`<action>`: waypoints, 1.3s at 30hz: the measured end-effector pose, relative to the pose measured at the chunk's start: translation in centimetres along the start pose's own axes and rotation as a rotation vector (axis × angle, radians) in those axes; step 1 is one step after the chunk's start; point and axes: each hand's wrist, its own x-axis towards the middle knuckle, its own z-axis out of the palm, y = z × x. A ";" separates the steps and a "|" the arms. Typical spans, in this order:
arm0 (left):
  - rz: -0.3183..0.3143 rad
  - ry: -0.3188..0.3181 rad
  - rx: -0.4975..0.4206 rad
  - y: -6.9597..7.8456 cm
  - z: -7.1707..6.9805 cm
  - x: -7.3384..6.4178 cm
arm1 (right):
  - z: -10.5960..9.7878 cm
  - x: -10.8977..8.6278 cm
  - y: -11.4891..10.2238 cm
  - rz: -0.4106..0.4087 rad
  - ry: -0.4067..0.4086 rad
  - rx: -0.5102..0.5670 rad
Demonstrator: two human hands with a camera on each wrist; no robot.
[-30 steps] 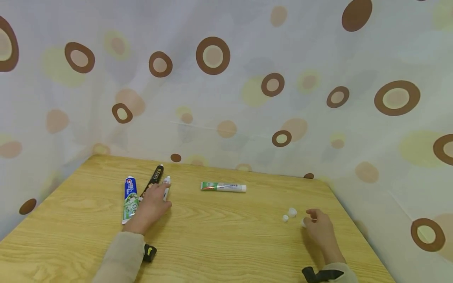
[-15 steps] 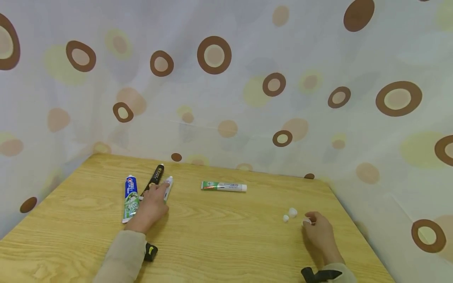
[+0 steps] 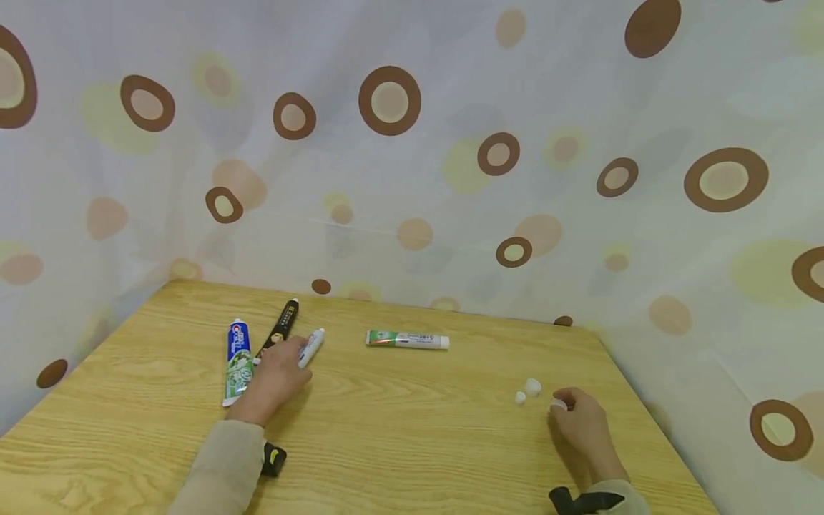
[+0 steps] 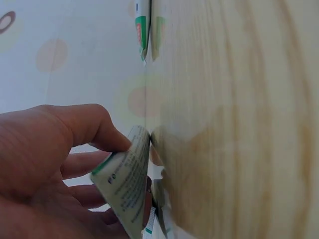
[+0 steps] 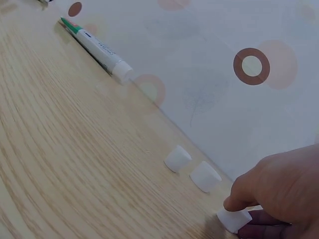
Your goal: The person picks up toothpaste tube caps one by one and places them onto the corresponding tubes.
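Observation:
At the left of the table, my left hand [image 3: 278,373] grips a white toothpaste tube [image 3: 312,347], whose nozzle end points away to the right. In the left wrist view, the thumb presses one face of the tube's flat printed end [image 4: 127,186], with fingers behind it. My right hand [image 3: 584,429], at the table's right side, pinches a small white cap [image 5: 234,219] between thumb and fingers. Two more white caps, a larger one [image 3: 533,387] and a smaller one [image 3: 520,398], stand just left of that hand.
Beside my left hand lie a black toothpaste tube [image 3: 283,325] and a blue-and-green one [image 3: 238,357]. A green-and-white capped tube [image 3: 408,340] lies farther back, mid-table. Patterned curtain [image 3: 412,179] borders the wooden table [image 3: 412,443] behind and at the sides.
The white tube in my left hand has swung its nozzle end to the right, away from the black tube. My right hand stays nearly in place with the cap.

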 end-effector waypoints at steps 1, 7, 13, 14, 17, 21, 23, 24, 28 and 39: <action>0.000 0.003 -0.008 0.0 0.0 0.0 | 0.0 0.0 0.0 0.001 -0.001 -0.001; 0.019 0.029 -0.070 -0.1 -0.1 0.1 | -0.2 -0.1 -0.2 0.006 0.001 0.008; 0.026 0.034 -0.104 0.1 -0.3 0.1 | -0.6 -0.2 -0.5 0.029 0.023 0.024; 0.029 0.037 -0.110 0.1 -0.4 0.0 | -0.7 -0.2 -0.6 0.037 0.025 0.029; 0.042 0.053 -0.131 0.3 -0.5 0.0 | -0.8 -0.3 -0.9 0.067 0.027 0.063; 0.061 0.085 -0.168 0.5 -0.8 0.0 | -1.2 -0.6 -1.7 0.082 0.036 0.136; 0.066 0.096 -0.183 0.6 -0.9 0.1 | -1.5 -0.6 -2.3 0.068 0.042 0.170; 0.067 0.099 -0.190 0.7 -0.9 0.1 | -1.6 -0.7 -2.6 0.060 0.050 0.182; 0.076 0.102 -0.200 1.0 -1.0 0.2 | -2.1 -1.0 -3.8 0.043 0.072 0.216; 0.084 0.097 -0.290 1.4 -1.0 -0.2 | -0.9 -0.9 -6.6 -0.021 0.011 0.371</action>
